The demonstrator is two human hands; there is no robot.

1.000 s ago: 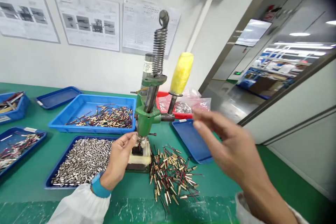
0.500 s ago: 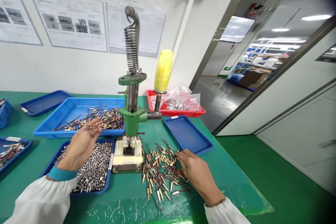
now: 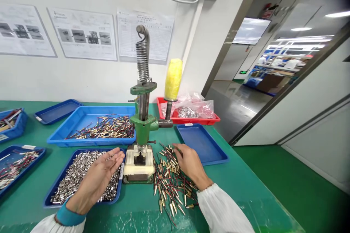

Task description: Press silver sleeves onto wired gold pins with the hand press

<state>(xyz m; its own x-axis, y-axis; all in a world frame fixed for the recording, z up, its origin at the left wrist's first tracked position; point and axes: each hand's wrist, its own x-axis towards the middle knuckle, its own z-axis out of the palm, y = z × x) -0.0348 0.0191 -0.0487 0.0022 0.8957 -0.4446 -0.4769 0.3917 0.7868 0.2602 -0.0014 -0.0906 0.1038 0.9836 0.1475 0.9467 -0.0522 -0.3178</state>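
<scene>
Left hand, open and palm up, has dropped over a blue tray of silver sleeves; right hand, its grip unclear, has moved onto loose wired brass pins.

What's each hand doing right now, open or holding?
Left hand: open, palm up, empty, over the silver sleeves.
Right hand: curled on the wired pins; cannot tell if it holds any.

The left hand is hanging open above a blue tray of silver metal sleeves at lower left, while the right hand is resting on a loose pile of wired brass pins on the green counter, just right of a green hand press.
</scene>
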